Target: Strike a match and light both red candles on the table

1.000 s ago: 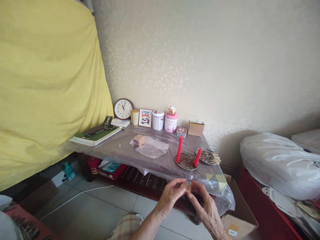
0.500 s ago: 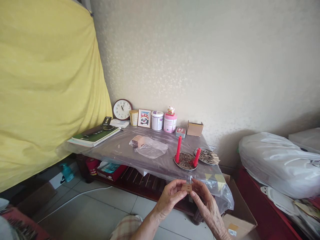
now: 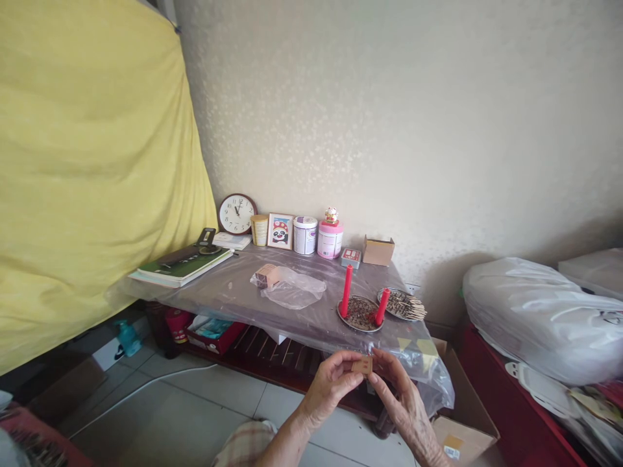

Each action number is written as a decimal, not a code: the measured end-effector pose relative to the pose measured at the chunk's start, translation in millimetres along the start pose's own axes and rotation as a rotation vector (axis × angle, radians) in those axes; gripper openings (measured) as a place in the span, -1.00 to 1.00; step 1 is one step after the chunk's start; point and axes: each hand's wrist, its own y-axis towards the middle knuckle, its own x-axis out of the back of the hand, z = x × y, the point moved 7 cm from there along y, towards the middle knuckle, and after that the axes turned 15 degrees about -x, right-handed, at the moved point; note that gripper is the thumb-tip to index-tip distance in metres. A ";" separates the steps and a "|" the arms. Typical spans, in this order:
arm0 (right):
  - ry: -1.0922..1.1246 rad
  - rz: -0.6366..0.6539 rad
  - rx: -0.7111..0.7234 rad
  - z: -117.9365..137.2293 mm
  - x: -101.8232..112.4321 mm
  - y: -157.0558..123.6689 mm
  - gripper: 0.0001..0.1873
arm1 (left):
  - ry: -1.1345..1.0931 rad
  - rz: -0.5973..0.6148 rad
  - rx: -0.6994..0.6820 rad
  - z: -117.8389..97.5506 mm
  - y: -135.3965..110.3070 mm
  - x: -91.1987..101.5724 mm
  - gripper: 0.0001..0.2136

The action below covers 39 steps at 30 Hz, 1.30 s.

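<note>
We keep the small brown box [image 3: 362, 366] pinched between both hands, just before the table's [image 3: 233, 292] near edge. The left hand [image 3: 331, 383] and right hand [image 3: 402, 405] have their fingers closed on it. It has barely shifted in the last second, so the handling goes on, with nothing set down.

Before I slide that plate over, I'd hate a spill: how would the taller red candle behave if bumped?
The taller red candle is tall and thin on a narrow base, so it would probably tip easily. Being round, it might roll off the shallow plate. It looks like stiff wax, likely to snap rather than bend.
</note>
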 end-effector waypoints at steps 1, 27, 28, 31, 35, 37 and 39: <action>0.023 0.007 -0.004 -0.4 -0.3 0.1 -0.52 | 0.001 0.001 -0.002 -0.2 0.2 0.2 -0.69; 0.409 -0.081 -0.107 -4.0 23.1 9.3 -0.64 | -0.127 -0.116 -0.034 19.0 1.7 14.2 -0.70; 0.390 -0.094 -0.094 -2.5 22.7 8.7 -0.64 | -0.133 -0.112 -0.039 18.4 1.8 13.4 -0.70; 0.324 -0.135 -0.041 2.9 20.8 7.0 -0.64 | -0.128 -0.101 -0.045 16.4 1.9 11.3 -0.72; 0.265 -0.150 0.021 7.0 17.9 4.8 -0.65 | -0.118 -0.091 -0.037 16.7 2.4 10.3 -0.72; 0.223 -0.143 0.037 7.0 17.1 4.2 -0.66 | -0.119 -0.089 -0.034 18.3 2.7 10.5 -0.72; 0.179 -0.148 0.055 6.9 17.7 3.7 -0.65 | -0.121 -0.087 -0.035 19.9 2.9 10.7 -0.72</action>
